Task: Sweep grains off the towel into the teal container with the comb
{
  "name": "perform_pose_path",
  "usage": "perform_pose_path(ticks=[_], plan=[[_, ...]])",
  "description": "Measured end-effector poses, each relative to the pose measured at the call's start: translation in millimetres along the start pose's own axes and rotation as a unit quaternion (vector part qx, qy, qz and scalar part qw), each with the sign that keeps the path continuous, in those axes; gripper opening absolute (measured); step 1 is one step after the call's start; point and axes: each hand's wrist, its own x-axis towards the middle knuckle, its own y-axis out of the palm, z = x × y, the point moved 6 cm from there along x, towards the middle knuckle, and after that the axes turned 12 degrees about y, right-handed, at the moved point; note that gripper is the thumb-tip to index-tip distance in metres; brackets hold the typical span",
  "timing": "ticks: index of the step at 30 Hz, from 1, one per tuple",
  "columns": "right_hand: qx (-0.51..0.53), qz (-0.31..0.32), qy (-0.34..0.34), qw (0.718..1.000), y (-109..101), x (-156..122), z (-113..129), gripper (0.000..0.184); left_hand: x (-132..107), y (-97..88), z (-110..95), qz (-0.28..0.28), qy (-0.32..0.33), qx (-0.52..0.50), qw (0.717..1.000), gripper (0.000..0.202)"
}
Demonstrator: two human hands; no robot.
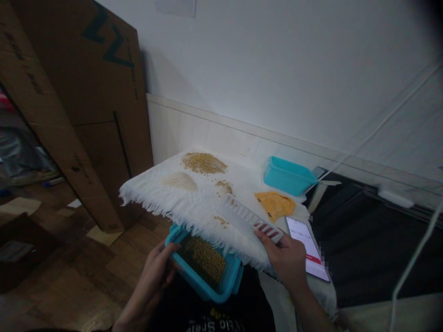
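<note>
My left hand grips the left rim of a teal plastic container, thumb over the edge. Yellow soybeans lie in it, and it sits below the fringed front edge of a white cloth. With my right hand I hold a white slotted plastic tray, tilted low over the cloth. A few loose beans lie by its left end. Just behind it is a small heap of beans mixed with pale grains. Farther back are a larger soybean heap and a pale grain pile.
A second teal container stands at the back right, with a folded yellow cloth before it. A phone showing a timer lies by my right hand. A tall cardboard box rises at left; a white cable crosses the right side.
</note>
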Motion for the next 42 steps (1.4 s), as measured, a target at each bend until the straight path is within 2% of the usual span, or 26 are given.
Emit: perform_pose_path(ticks=[3,7,17,24,28,32,35,39,42], plan=[[-0.031,-0.034,-0.019,0.999,-12,-12,-10,0.043,-1,0.7,-3,-0.001,0.008,0.006,1.0,0.027],[-0.071,-0.033,-0.062,0.995,-19,-26,-13,0.046,-1,1.2,-3,-0.002,0.004,0.009,1.0,0.027],[-0.145,-0.048,-0.198,0.968,-24,-44,26,0.053,-1,-0.4,-2,-0.015,0.001,0.005,1.0,0.028],[-0.126,-0.058,-0.268,0.953,-26,-67,43,0.043,-1,-1.7,-4,-0.019,0.011,0.011,1.0,0.027],[-0.137,-0.048,-0.234,0.961,-23,-64,35,0.045,0,-2.7,-1,-0.011,0.018,0.006,1.0,0.029],[-0.18,-0.113,-0.17,0.962,-26,-47,15,0.05,1,-3.2,1,-0.003,0.019,0.003,1.0,0.029],[-0.18,-0.139,-0.173,0.958,-26,-40,6,0.053,1,-3.6,1,-0.01,0.014,0.005,1.0,0.028],[-0.187,-0.12,-0.156,0.963,-21,-39,3,0.05,0,-2.1,-1,-0.006,0.018,-0.006,1.0,0.029],[-0.196,-0.12,-0.178,0.957,-20,-44,9,0.051,0,-2.1,-2,-0.004,0.019,-0.009,1.0,0.03]])
